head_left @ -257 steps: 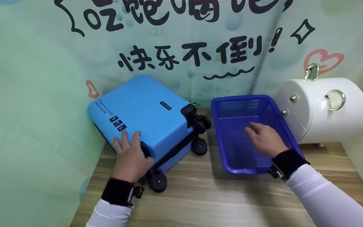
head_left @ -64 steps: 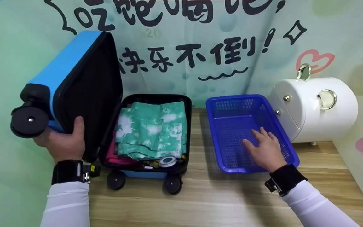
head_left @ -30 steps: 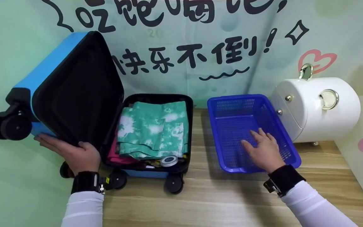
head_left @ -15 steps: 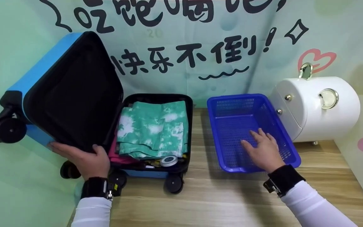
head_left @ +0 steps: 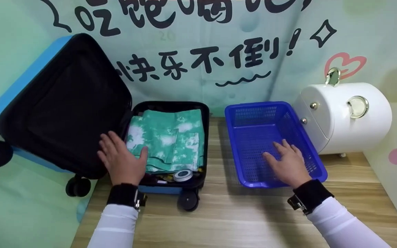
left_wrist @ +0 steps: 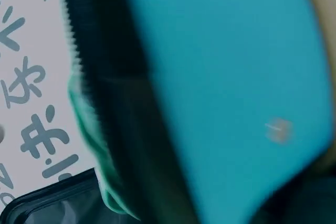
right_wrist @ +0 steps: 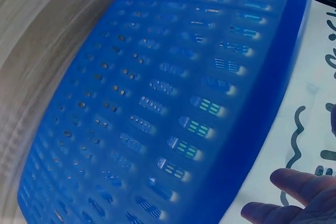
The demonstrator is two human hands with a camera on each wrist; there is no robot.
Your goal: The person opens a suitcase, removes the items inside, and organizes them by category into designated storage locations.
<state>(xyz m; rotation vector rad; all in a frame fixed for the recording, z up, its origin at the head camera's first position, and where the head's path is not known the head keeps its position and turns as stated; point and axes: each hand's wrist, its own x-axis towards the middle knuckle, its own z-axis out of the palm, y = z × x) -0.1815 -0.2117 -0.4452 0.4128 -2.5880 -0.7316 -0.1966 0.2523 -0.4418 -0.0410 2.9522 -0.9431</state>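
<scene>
The blue suitcase (head_left: 206, 137) lies open at our left hand (head_left: 124, 162), its lid (head_left: 64, 103) tilted back to the left of that hand and its packed half to the right. Judging by this, the opening is done. What is left, we think, is everything to do with the contents: the folded green cloth (head_left: 165, 139) is still inside, just right of our left thumb, and the round tin (head_left: 183, 175) sits right of the same hand, at the near edge.

Our hands are well apart. The left has its fingers straight and thumb spread, holding nothing; whether it touches the lid we cannot tell. The right hand (head_left: 288, 165) is over the blue basket (head_left: 257, 137), fingers spread, also holding nothing. We see no suitcase contents beneath it. Beyond and to the right of that hand stands a white cabinet (head_left: 353, 127).
</scene>
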